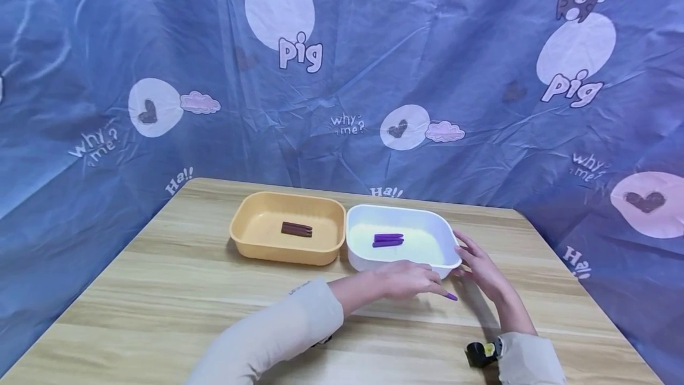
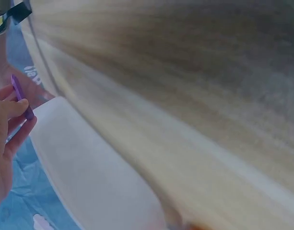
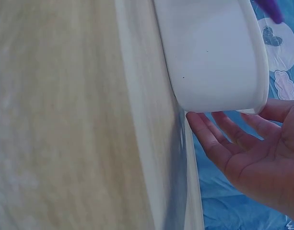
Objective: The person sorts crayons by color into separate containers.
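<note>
My left hand (image 1: 408, 280) pinches a purple crayon (image 1: 451, 296) between thumb and fingers, in front of the white bin (image 1: 369, 263). The left wrist view also shows that crayon (image 2: 22, 98) near the bin's corner. At the bin's right end, my right hand (image 1: 483, 269) has its fingers spread against the wall and rim. In the right wrist view, its fingertips (image 3: 197, 120) touch the white wall, fairly straight. More purple crayons (image 1: 388, 240) lie side by side on the white bin's floor.
Left of the white bin, close against it, stands a yellow-orange bin (image 1: 283, 254) holding several dark brown crayons (image 1: 296, 229). Both stand toward the back of the wooden table (image 1: 133, 314). A blue patterned cloth (image 1: 342, 76) hangs behind and at the sides.
</note>
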Action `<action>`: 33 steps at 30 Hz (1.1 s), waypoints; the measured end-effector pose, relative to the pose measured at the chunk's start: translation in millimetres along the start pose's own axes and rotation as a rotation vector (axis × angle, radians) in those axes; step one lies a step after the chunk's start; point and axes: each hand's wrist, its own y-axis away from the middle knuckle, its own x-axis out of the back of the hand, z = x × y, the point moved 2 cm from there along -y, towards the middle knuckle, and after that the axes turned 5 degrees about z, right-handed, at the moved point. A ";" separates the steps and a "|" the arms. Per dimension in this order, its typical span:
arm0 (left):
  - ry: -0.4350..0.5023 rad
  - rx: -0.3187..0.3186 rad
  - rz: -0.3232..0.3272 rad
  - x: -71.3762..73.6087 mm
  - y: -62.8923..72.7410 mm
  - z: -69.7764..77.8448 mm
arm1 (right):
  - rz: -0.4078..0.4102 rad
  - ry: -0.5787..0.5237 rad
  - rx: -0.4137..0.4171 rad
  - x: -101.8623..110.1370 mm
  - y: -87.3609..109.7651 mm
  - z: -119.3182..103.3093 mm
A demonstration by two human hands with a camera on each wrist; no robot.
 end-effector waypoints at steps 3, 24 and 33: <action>-0.019 -0.009 0.021 7.5 0.3 -2.6 | 0.010 0.001 0.000 0.5 0.5 0.7; 0.184 0.257 0.144 5.0 12.0 -58.0 | 0.028 -0.005 -0.030 -2.5 1.0 1.8; 0.231 0.451 0.057 -20.7 25.8 -81.3 | 0.028 -0.018 -0.034 -5.5 -1.6 -2.8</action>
